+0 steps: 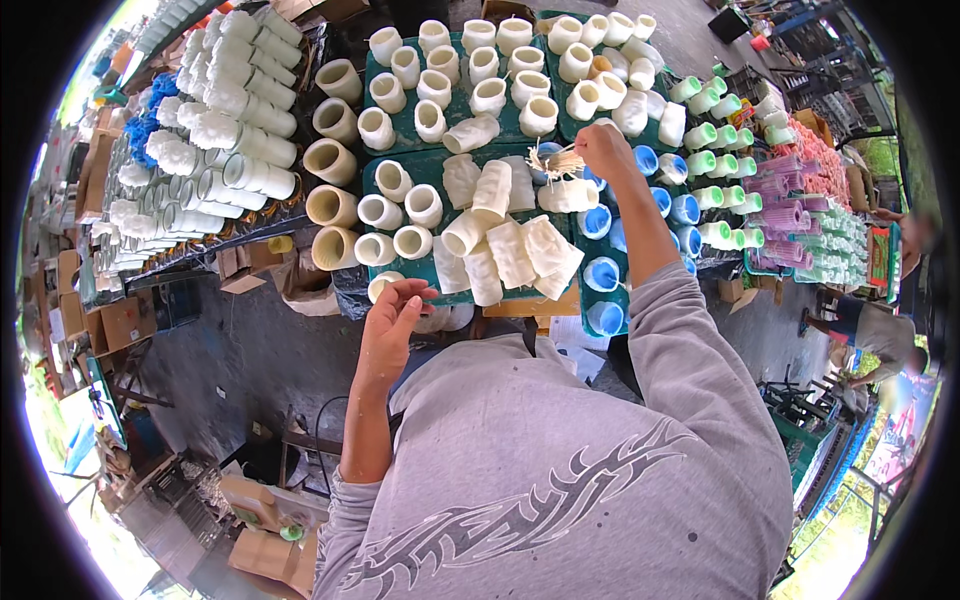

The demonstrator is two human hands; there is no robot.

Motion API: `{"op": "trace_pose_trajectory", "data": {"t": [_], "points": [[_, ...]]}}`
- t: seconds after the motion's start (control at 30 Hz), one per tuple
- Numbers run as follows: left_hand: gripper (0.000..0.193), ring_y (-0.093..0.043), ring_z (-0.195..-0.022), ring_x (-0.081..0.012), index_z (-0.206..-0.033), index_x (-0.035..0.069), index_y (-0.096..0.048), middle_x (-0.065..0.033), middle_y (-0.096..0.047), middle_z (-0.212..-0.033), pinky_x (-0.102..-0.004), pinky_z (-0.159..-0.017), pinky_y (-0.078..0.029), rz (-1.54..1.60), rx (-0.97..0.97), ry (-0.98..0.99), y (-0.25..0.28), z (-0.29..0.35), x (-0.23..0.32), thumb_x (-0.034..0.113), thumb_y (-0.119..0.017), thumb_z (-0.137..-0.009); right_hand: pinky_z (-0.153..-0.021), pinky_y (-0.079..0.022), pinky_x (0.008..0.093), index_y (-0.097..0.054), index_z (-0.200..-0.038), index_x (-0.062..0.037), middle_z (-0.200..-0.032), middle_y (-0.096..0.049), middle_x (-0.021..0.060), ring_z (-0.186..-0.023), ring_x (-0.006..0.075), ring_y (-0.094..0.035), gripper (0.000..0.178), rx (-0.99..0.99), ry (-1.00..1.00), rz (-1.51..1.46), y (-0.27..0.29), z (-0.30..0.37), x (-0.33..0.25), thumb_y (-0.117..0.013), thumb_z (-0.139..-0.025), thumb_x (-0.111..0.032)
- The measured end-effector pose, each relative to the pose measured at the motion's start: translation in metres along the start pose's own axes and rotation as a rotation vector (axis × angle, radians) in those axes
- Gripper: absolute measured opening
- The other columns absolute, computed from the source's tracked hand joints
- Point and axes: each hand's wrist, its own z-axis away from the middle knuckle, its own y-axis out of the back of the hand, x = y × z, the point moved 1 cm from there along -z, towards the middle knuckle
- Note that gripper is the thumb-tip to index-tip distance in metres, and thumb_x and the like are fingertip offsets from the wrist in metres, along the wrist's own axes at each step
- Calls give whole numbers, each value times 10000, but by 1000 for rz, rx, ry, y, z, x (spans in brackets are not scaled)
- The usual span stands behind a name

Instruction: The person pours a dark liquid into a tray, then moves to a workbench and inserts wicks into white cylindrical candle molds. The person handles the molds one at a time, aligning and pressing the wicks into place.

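My right hand (605,152) is closed around a bundle of thin, pale, straw-like strands (556,162). It hangs over the trays, above a lying cream cylinder (568,196) with a bumpy surface. My left hand (392,328) is at the near left edge of the front green tray (440,173), with fingers loosely curved and apart. Just beyond it is a small cream hollow cylinder (384,287); whether they touch I cannot tell. Several upright hollow cylinders (424,205) stand on this tray's left. Several bumpy cylinders (510,254) lie heaped at its middle.
More cream cylinders (489,97) stand on the trays behind. Wider tan ones (331,206) line the left side. Blue-filled cups (604,318) and green-filled ones (716,234) stand to the right. White pillars (250,175) are stacked far left. A person (885,335) is at the far right.
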Motion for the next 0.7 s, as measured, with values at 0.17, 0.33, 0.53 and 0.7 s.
{"op": "trace_pose_trajectory", "data": {"t": [0.17, 0.33, 0.53, 0.7], "points": [[284, -628, -1077, -166, -1329, -12, -603, -102, -691, -1230, -324, -1004, -487, 20, 31, 5, 7, 1, -2, 148, -528, -1106, -766, -572, 484, -787, -883, -68, -887, -757, 194, -869, 385, -740, 112, -39, 41, 39, 13, 0, -9, -726, -869, -161], [278, -628, -1079, -173, -1323, -13, -603, -108, -691, -1226, -328, -1003, -493, 28, 13, -21, 15, -5, -1, 146, -523, -1109, -789, -570, 489, -793, -917, -57, -899, -754, 205, -874, 397, -735, 132, 34, 69, 2, 19, 5, -8, -706, -884, -151], [286, -663, -1066, -129, -1327, 38, -615, -74, -716, -1257, -289, -970, -460, -39, 3, -43, 18, -15, 3, 208, -531, -1113, -845, -561, 484, -768, -949, -10, -948, -750, 219, -938, 405, -725, 159, 93, 187, -70, 30, 14, -9, -679, -904, -134], [304, -662, -1074, -133, -1336, 36, -609, -79, -714, -1264, -298, -984, -455, -67, -32, -44, 16, -19, 6, 229, -535, -1113, -861, -552, 482, -748, -974, 3, -988, -735, 209, -959, 402, -707, 150, 104, 144, -54, 32, 19, -6, -663, -922, -111]]}}
